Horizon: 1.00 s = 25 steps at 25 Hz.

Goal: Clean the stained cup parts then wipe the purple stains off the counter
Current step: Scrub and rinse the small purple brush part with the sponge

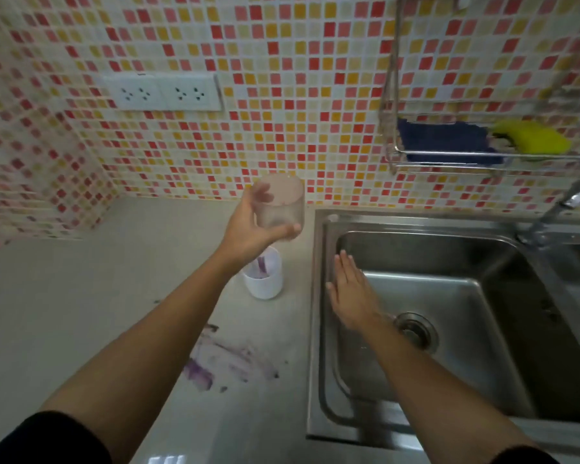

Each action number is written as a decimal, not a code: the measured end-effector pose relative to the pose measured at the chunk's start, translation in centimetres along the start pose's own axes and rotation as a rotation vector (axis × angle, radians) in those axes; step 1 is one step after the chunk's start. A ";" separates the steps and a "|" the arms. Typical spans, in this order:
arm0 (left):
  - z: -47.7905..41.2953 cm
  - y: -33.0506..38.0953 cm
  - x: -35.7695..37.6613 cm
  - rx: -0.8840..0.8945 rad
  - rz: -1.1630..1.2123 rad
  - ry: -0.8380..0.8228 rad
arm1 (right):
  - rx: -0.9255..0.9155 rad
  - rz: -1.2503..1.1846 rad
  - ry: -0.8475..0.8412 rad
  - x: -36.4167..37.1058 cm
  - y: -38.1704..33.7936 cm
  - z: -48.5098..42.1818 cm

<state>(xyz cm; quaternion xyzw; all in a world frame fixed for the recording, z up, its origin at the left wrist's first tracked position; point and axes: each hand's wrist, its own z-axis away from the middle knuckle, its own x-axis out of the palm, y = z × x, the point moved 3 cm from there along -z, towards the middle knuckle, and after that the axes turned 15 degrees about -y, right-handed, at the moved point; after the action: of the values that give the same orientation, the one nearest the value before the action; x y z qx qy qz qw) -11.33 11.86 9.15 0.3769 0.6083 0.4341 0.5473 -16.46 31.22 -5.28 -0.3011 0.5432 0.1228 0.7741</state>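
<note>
Head view, as we log it:

Our left hand (248,226) grasps a translucent cup (282,202), raised above the counter (64,313). A white cup part (263,277), purple-stained inside, stands on the counter just below that hand. Our right hand (350,296) is released, fingers straight, over the sink (416,222) by its left rim. We note purple stains (221,363) smeared on the counter, nearer us.

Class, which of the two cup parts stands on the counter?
The white cup, purple-streaked inside; the clear cup is held up by the left hand.

A kitchen (steel sink (318,329), tiled wall (282,95))
</note>
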 end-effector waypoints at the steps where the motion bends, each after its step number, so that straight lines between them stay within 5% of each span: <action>1: 0.2 -1.1 -2.8 -0.010 -0.036 0.031 | -0.007 -0.002 -0.007 0.8 -1.7 -0.6; 6: 1.4 -9.8 -10.4 -0.226 -0.107 0.094 | 0.036 -0.003 -0.121 5.0 -4.2 -1.8; 12: 3.7 -17.6 -8.3 -0.366 -0.028 0.038 | 0.074 0.024 -0.144 6.3 -3.6 -2.1; 20: 4.2 -17.2 -8.8 -0.401 0.097 -0.071 | 0.037 -0.086 -0.077 4.6 -3.9 -2.1; 22: 5.1 -16.0 -10.3 -0.385 0.030 0.066 | -0.011 -0.206 0.019 2.4 -4.5 -2.1; 25: 4.6 -11.5 -10.7 -0.135 -0.217 0.195 | -0.129 -0.329 0.055 -0.4 -6.2 -2.6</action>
<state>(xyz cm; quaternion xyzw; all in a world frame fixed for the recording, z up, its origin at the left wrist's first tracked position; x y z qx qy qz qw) -5.31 -1.47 1.79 0.2274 0.6650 0.4469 0.5535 -15.38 24.87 -3.49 -0.4384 0.4985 0.0205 0.7476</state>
